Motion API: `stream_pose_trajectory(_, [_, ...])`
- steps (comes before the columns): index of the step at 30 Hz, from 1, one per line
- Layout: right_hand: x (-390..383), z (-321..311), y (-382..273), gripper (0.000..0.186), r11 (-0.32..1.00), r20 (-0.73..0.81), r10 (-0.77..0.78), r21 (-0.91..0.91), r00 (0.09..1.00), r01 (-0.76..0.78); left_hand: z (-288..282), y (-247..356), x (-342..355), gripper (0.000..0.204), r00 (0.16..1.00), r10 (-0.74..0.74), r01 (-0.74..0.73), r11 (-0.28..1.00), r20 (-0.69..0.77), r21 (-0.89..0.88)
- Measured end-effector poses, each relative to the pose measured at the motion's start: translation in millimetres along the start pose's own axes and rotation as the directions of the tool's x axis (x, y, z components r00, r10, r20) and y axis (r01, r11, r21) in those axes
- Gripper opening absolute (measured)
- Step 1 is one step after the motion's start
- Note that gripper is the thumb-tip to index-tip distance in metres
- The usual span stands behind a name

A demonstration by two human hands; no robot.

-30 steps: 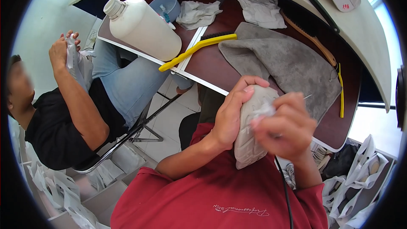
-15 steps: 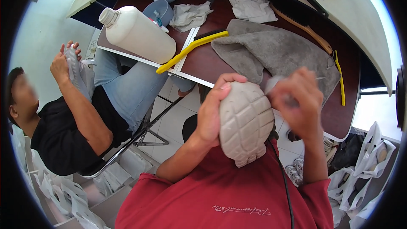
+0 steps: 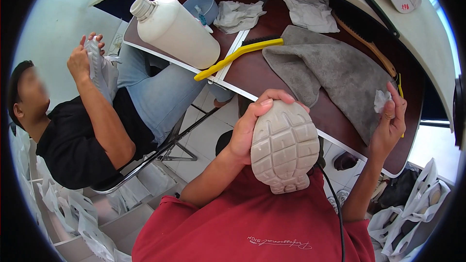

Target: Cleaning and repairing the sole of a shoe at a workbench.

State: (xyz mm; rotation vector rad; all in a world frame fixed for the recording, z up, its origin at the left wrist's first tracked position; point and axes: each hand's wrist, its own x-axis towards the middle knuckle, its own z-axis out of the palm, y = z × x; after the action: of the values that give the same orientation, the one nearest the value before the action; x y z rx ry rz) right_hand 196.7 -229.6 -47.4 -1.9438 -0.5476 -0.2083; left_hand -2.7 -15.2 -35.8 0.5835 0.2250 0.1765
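Observation:
A shoe [image 3: 284, 148] is held up in front of my chest, its pale grey grooved sole facing me. My left hand [image 3: 247, 128] grips it from the left, the fingers wrapped over its far end; the upper is hidden behind the sole. Away to the right, apart from the shoe, my right hand [image 3: 391, 123] pinches a small crumpled white wipe [image 3: 382, 101] above the table's right side. Beyond both hands, a grey cloth [image 3: 335, 70] lies folded on the dark red table [image 3: 238, 77].
A large white bottle [image 3: 179, 31] and a yellow-handled brush [image 3: 238, 58] lie on the table, near blue bowls [image 3: 206, 7] and white wipes [image 3: 238, 17]. A wooden-handled brush [image 3: 374, 48] is at the right. At left, a seated person [image 3: 87, 131] holds another shoe [image 3: 101, 68].
My right hand has swung away from the shoe toward the right, carrying the wipe. The shoe stays in my left hand, turned slightly. The whole view has shifted a little.

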Motion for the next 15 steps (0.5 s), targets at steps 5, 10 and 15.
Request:
stream_pose_trajectory(5, [-9.4, 3.9, 34.6, 0.033, 0.956, -0.143, 0.175, 0.263, 0.974, -0.133, 0.8, 1.5, 2.4, 0.037, 1.000, -0.009, 0.009, 1.000, 0.014, 0.009])
stream_pose_trajectory(10, [-12.4, 1.3, 23.7, 0.024, 0.980, 0.016, 0.123, 0.153, 0.992, -0.124, 1.6, 2.3, 3.4, 0.037, 0.998, 0.010, -0.007, 0.998, 0.060, -0.060])
stream_pose_trajectory(15, [-14.7, -1.4, 6.2, 0.015, 0.985, 0.101, 0.041, 0.160, 0.994, -0.057, 4.2, 0.6, 4.2, 0.036, 1.000, -0.011, 0.011, 1.000, -0.018, -0.025])
